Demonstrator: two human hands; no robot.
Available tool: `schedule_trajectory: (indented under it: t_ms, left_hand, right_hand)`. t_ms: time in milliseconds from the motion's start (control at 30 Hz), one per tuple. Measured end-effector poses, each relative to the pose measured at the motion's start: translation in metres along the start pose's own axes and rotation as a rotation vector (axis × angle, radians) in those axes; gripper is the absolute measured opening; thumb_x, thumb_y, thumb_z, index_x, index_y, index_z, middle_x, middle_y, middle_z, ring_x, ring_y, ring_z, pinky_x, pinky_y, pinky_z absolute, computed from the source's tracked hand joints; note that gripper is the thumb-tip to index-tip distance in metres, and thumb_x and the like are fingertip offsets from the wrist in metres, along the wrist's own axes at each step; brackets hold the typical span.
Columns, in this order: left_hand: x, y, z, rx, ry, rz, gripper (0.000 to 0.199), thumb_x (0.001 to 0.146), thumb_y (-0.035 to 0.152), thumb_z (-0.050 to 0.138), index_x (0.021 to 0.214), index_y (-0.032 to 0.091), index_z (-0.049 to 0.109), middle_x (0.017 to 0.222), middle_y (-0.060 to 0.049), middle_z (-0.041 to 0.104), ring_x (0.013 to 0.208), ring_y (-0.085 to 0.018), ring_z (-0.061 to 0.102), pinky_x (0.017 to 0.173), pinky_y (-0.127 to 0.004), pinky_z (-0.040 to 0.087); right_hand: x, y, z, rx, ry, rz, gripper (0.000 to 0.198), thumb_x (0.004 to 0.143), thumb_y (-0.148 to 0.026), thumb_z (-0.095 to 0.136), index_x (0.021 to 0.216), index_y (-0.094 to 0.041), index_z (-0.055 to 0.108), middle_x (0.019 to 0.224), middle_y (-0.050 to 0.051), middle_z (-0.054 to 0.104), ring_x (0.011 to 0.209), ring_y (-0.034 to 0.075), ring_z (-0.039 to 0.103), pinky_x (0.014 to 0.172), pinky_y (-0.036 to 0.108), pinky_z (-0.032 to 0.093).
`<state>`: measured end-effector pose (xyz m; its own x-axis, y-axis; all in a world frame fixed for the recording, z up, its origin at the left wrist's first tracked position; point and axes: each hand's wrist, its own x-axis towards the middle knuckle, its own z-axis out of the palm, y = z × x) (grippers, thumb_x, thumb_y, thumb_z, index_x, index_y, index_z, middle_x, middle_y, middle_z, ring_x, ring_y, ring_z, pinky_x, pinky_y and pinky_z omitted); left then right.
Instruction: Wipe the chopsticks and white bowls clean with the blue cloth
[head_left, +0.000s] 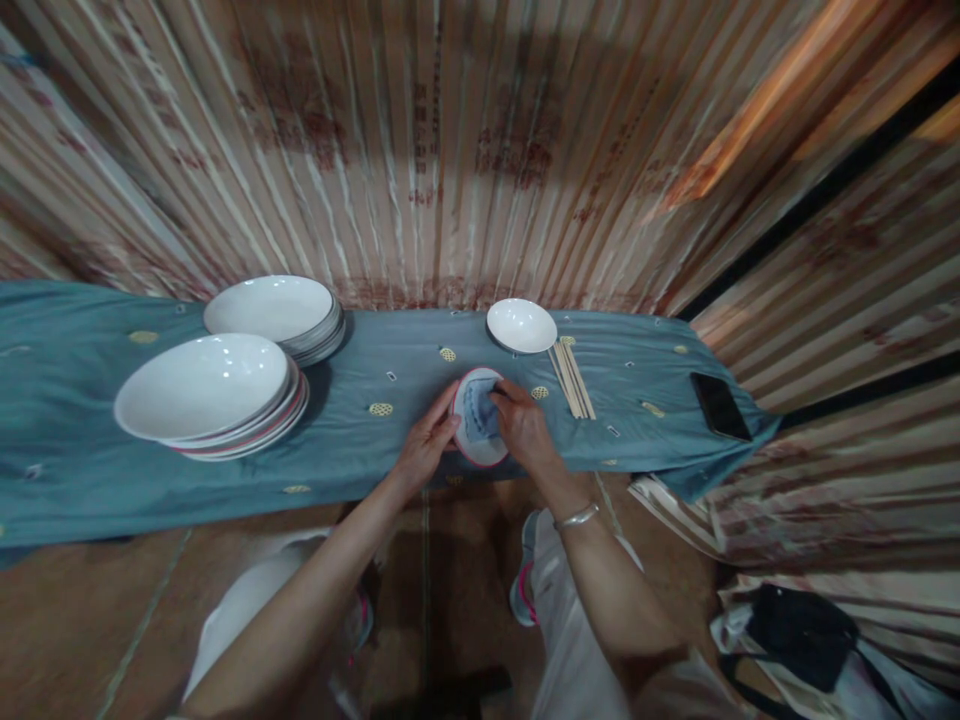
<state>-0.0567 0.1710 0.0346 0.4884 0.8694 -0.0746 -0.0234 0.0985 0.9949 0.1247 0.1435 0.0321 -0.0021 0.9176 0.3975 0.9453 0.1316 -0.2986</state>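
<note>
A small white bowl with a red rim (490,457) is tilted toward me above the table's front edge. My left hand (429,436) grips its left side, thumb on the rim. Inside the bowl lies a blue-grey cloth (478,411), pinched by the fingers of my right hand (521,423) against the inner surface. Just behind stands a white bowl (522,325), and several wooden chopsticks (572,378) lie side by side to the right of my right hand.
On the left are two stacks of white bowls, a nearer stack (217,390) and a farther stack (274,310). A black phone (720,405) lies near the right end of the blue tablecloth (360,450). Striped curtains (420,150) hang behind. A dark bag (802,630) is at lower right.
</note>
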Motion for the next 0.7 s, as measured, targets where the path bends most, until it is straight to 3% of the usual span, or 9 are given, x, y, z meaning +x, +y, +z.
schedule_trajectory:
  t_ms: [167,333,533,700]
  left_hand:
    - [0.000,0.002,0.001,-0.003,0.007,-0.014,0.071,0.080,0.054,0.054,0.143,0.028,0.033,0.134,-0.004,0.054,0.104,-0.024,0.060,0.076,-0.031,0.056]
    - [0.001,0.003,0.002,-0.006,0.025,-0.015,0.071,0.078,0.053,0.056,0.141,0.027,0.036,0.131,-0.004,0.057,0.102,-0.024,0.060,0.073,-0.031,0.057]
    - [0.001,0.002,0.002,0.013,0.021,0.005,0.070,0.079,0.051,0.055,0.141,0.025,0.037,0.129,-0.005,0.058,0.097,-0.023,0.061,0.071,-0.032,0.057]
    - [0.003,-0.002,0.001,0.057,0.017,0.026,0.068,0.081,0.054,0.052,0.141,0.027,0.036,0.139,-0.003,0.050,0.107,-0.025,0.059,0.079,-0.034,0.056]
  right_hand:
    - [-0.010,0.003,-0.005,-0.042,-0.119,-0.003,0.032,0.083,-0.002,0.041,0.093,-0.016,0.068,0.118,0.012,0.061,0.107,0.022,0.057,0.096,0.036,0.045]
    - [-0.020,-0.001,-0.012,0.023,-0.255,0.014,0.030,0.080,-0.003,0.045,0.097,-0.014,0.068,0.115,0.012,0.062,0.107,0.021,0.057,0.096,0.035,0.043]
    - [-0.026,-0.007,-0.019,0.211,-0.344,0.016,0.021,0.087,-0.025,0.053,0.096,-0.017,0.070,0.113,0.010,0.066,0.104,0.022,0.061,0.093,0.034,0.045]
    - [-0.025,-0.011,-0.014,0.461,-0.348,0.013,0.021,0.082,-0.020,0.057,0.099,-0.018,0.069,0.110,0.009,0.068,0.102,0.021,0.063,0.091,0.034,0.046]
